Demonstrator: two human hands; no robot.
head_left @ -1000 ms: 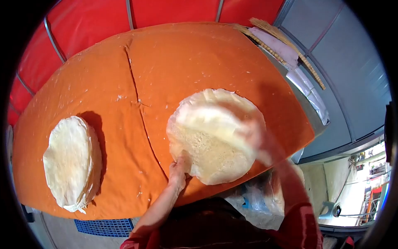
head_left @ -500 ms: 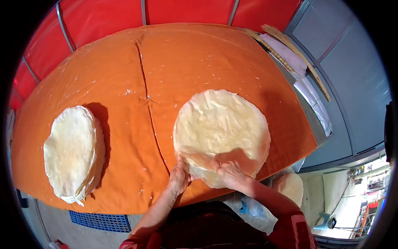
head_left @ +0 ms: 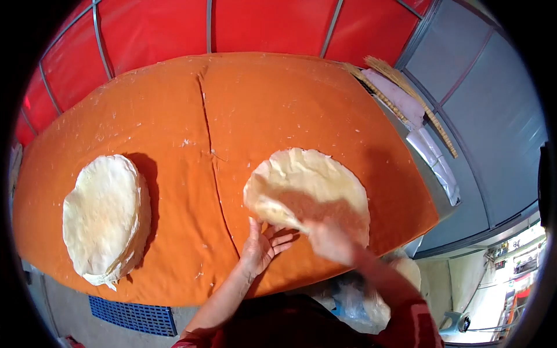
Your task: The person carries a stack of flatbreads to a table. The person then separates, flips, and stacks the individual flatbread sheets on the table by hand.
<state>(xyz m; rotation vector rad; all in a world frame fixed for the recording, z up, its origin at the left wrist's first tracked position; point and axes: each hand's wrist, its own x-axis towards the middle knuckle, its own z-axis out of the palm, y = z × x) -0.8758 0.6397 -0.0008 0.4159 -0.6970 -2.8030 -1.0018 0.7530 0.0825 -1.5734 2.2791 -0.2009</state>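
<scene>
A thin, round, pale sheet (head_left: 316, 174), like flatbread, lies on the orange cloth (head_left: 278, 98), its near edge lifted and folded. My right hand (head_left: 332, 240) is blurred by motion, its fingers closed on that near edge. Just below the sheet's lower left edge, my left hand (head_left: 264, 246) is turned partly palm up with its fingers spread, and nothing is in it. Farther left stands a thick stack of similar pale sheets (head_left: 104, 217).
Two straw brushes (head_left: 415, 90) and a silvery plastic package (head_left: 434, 162) lie beyond the cloth's right edge. Clear plastic bags (head_left: 354, 304) are below the near edge. A blue plastic grate (head_left: 133, 315) is on the floor. Red panels (head_left: 267, 26) stand behind.
My left hand has let go of the sheet and opened. My right hand has raised the near edge, which lay flatter half a second ago. The camera view has shifted slightly.
</scene>
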